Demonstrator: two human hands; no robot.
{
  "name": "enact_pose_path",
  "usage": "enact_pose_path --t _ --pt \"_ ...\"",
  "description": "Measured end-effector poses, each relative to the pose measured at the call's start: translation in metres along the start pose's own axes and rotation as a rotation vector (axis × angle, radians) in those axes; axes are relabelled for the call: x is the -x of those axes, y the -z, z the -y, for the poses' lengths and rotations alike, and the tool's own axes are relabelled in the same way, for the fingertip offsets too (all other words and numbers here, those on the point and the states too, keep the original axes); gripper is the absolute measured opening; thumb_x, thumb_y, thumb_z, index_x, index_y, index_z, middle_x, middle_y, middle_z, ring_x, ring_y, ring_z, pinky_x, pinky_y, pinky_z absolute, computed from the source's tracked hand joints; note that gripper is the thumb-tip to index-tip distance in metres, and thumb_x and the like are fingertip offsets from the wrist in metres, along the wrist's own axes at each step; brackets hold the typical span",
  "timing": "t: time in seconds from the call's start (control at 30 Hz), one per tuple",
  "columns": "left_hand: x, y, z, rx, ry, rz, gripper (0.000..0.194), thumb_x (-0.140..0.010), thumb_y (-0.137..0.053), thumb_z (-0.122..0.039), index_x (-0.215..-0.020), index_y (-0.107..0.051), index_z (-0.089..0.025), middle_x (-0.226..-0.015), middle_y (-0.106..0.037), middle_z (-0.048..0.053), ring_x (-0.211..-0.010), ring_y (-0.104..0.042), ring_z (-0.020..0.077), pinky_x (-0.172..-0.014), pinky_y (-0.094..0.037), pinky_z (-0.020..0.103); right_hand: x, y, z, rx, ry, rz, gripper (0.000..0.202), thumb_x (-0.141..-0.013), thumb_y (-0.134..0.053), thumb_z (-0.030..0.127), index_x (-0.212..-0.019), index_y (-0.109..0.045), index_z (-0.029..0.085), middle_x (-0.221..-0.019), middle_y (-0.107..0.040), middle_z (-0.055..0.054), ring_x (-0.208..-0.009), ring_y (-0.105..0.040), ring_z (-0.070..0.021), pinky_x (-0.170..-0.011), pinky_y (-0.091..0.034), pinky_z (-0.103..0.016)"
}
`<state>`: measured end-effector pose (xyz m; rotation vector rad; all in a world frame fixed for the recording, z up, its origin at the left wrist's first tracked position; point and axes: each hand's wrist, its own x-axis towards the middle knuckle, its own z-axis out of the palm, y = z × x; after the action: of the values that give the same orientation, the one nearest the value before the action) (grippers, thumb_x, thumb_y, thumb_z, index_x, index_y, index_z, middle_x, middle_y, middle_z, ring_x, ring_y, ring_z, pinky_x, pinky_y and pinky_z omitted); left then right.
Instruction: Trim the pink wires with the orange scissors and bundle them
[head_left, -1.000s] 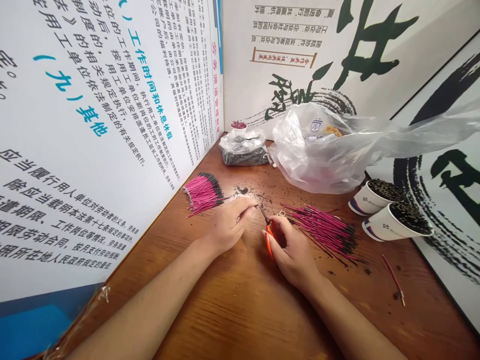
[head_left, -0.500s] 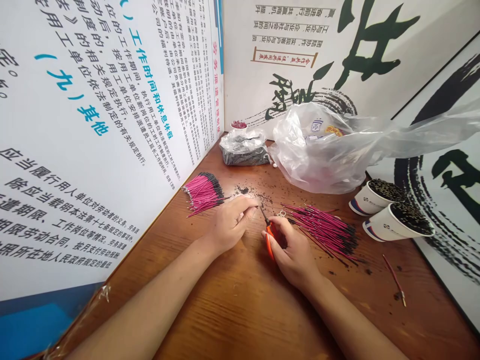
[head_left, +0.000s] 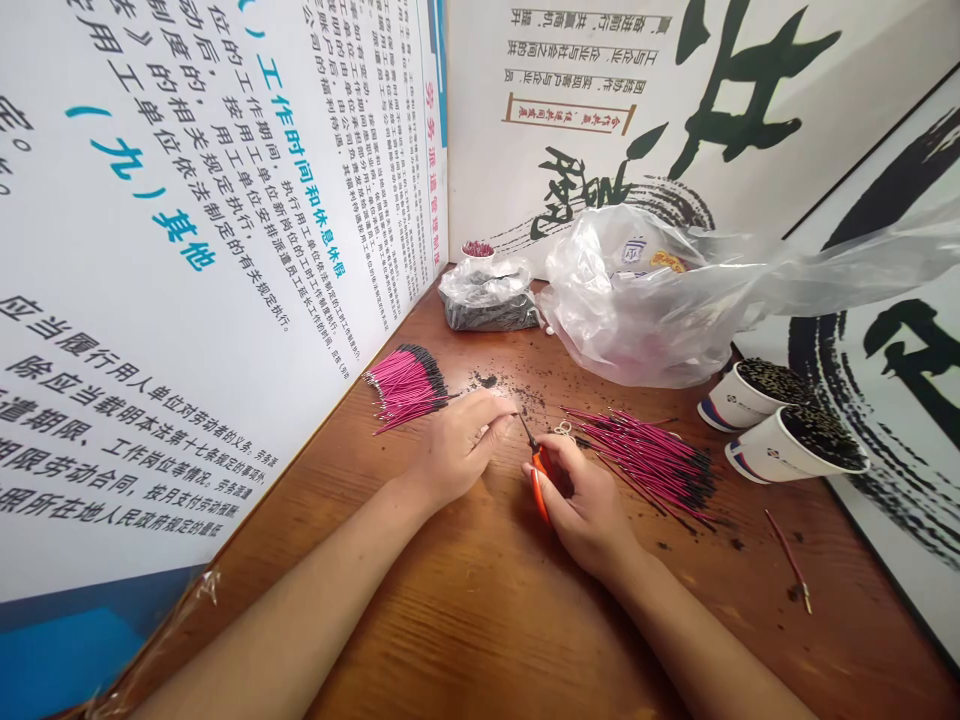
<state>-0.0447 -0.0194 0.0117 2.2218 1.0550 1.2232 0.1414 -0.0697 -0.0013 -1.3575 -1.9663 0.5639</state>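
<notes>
My left hand [head_left: 466, 445] is closed, thumb and fingertips pinched together. What it holds is mostly hidden; a small dark tip shows at the fingertips. My right hand [head_left: 589, 495] is wrapped round orange-handled snips [head_left: 539, 480], their thin dark point reaching up to the left fingertips. Just right of that hand lies a loose pile of pink wires with black ends [head_left: 649, 458]. A neater bundle of pink wires with black ends [head_left: 409, 385] lies beyond my left hand, against the left wall.
Two white paper cups [head_left: 787, 455] full of dark bits lean at the right. Behind are a clear plastic bag [head_left: 637, 310], a smaller bag of black pieces [head_left: 487, 300] and a cup of pink pieces [head_left: 478, 252]. Black scraps [head_left: 487, 381] and a single wire [head_left: 789, 560] lie on the table.
</notes>
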Motion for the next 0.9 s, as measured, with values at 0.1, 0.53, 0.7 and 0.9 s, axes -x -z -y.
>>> enact_pose_path --t 0.1,0.53,0.7,0.9 --pt "0.0000 -0.0001 0.0007 -0.008 -0.015 -0.002 0.021 -0.097 -0.045 -0.022 -0.100 -0.065 -0.017 -0.092 -0.066 0.006 -0.088 -0.061 0.0167 -0.079 -0.047 0.028 0.0002 0.0003 -0.0003 -0.001 0.008 0.000 0.015 -0.093 -0.051 0.027 -0.106 -0.053 0.022 -0.074 -0.059 0.003 -0.061 -0.052 -0.0126 -0.059 -0.038 -0.023" --pt "0.0000 0.0038 0.0004 -0.001 0.001 -0.019 0.019 -0.097 -0.045 -0.019 -0.100 -0.063 -0.016 -0.089 -0.064 0.005 -0.085 -0.059 0.0154 -0.078 -0.046 0.028 -0.0002 0.0006 -0.0029 0.007 0.004 -0.016 0.016 -0.092 -0.050 0.028 -0.107 -0.053 0.021 -0.077 -0.061 0.002 -0.063 -0.054 -0.0136 -0.061 -0.040 -0.024" --pt "-0.0001 0.0034 0.0007 0.007 -0.018 -0.018 0.019 -0.096 -0.045 -0.018 -0.101 -0.063 -0.015 -0.092 -0.065 0.005 -0.087 -0.059 0.0149 -0.079 -0.046 0.027 -0.0009 0.0014 -0.0023 0.019 0.032 -0.010 0.017 -0.091 -0.052 0.029 -0.106 -0.053 0.021 -0.075 -0.059 0.002 -0.062 -0.052 -0.0127 -0.059 -0.039 -0.023" --pt "0.0014 0.0012 0.0020 0.000 -0.023 0.008 0.020 -0.097 -0.045 -0.019 -0.102 -0.063 -0.016 -0.097 -0.065 0.006 -0.091 -0.060 0.0158 -0.082 -0.046 0.028 0.0001 0.0006 -0.0030 0.013 0.033 -0.016 0.017 -0.092 -0.052 0.028 -0.108 -0.052 0.021 -0.077 -0.059 0.002 -0.063 -0.051 -0.0124 -0.060 -0.038 -0.023"
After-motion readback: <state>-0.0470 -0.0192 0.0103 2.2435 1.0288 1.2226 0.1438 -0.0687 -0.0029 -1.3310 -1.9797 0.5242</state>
